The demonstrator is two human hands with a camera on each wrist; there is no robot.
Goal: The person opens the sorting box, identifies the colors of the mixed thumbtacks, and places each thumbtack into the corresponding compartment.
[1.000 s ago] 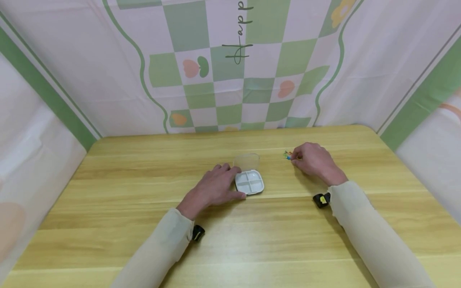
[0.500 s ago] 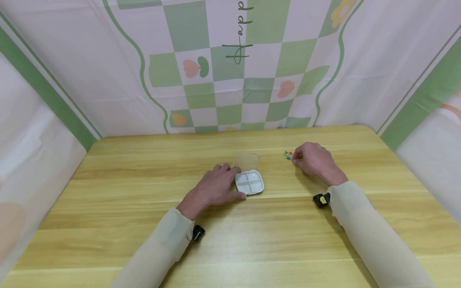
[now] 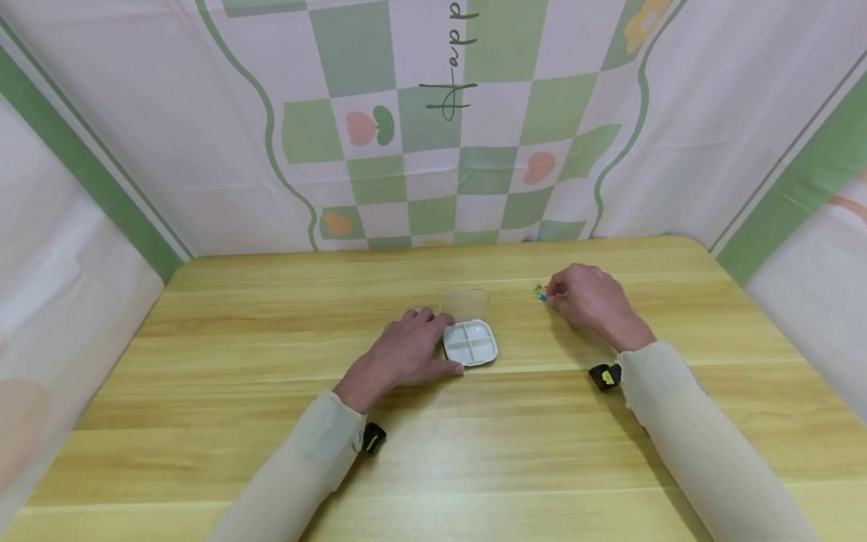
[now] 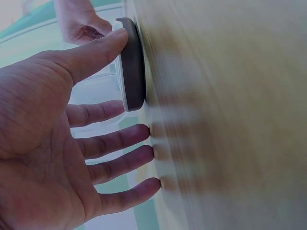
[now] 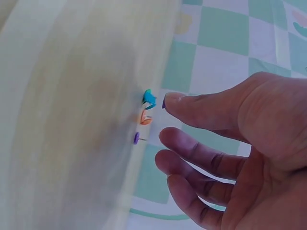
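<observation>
Thumbtacks with small, round plastic heads in teal, orange and purple [image 5: 145,118] lie in a loose cluster on the pale wood-grain tabletop [image 3: 433,459], to the right of a shallow square white plastic case with a dark base [image 3: 483,351]. Four compartments show inside the case, and its clear hinged lid [image 3: 464,305] stands open at the far side.

The person's two hands are well apart. The left hand [image 3: 409,350] steadies the case, thumb at its near edge and index finger at its far left corner, the other fingers spread against the tabletop. The right hand [image 3: 591,301] is beside the cluster; a purple sliver, probably another tack, juts from under the thumb tip, apparently pinched against an index finger hidden in the wrist view.

Picking up a single tack seems to be the step in hand. The next move likely calls for a secure pinch, point turned away from the skin, then a clean lift, with the case held steady and its compartments within easy reach
</observation>
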